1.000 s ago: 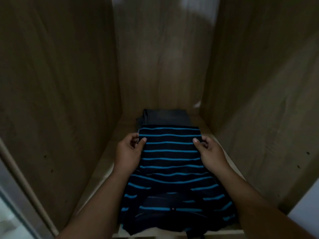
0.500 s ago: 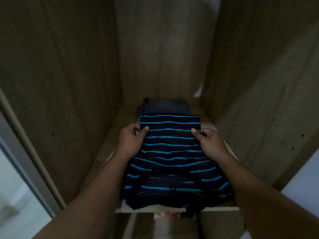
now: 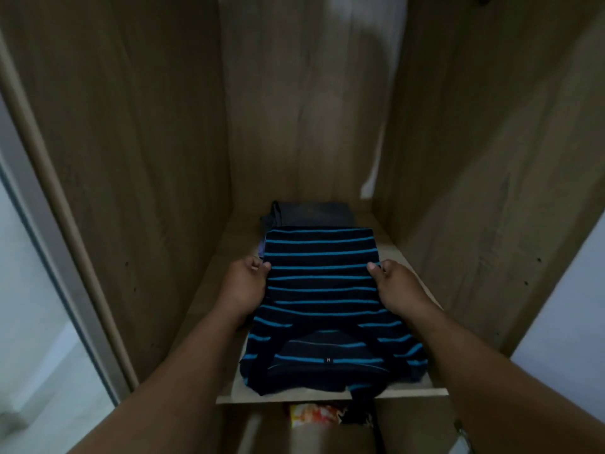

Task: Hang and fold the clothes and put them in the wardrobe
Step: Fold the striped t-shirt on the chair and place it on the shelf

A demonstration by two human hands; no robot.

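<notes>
Folded striped shirt observed lying flat on the wardrobe shelf, inside a wood-grain compartment. Fabric is dark navy to black with thin, evenly spaced turquoise horizontal stripes. The folded panel is roughly rectangular, narrower at the far end and spreading wider toward the near shelf edge. At the near end a plain dark collar band is visible, with a small pale tag at its centre and a dark neckline curve; a portion of fabric hangs slightly over the shelf's front lip.

Left hand grips the shirt's left edge: thumb laid on top of the fabric, fingers curled under or against the side fold. Right hand holds the opposite edge in the same manner, thumb on the upper surface, the remaining fingers bent at the side. Both grips sit at about mid-length of the garment, so that striped fabric extends beyond the fingertips toward the back panel and behind the wrists toward the shelf front. The striped panel spans the whole gap between the two thumbs.

Beyond the fingertips, past the shirt's far end, a folded grey garment lies against the back of the compartment, the striped shirt's far edge partly overlapping it. A sliver of pale lilac cloth shows just past the left fingers, under the shirt's corner. Below the shelf front, behind the wrists, a red, orange and white patterned item sits in the lower compartment
</notes>
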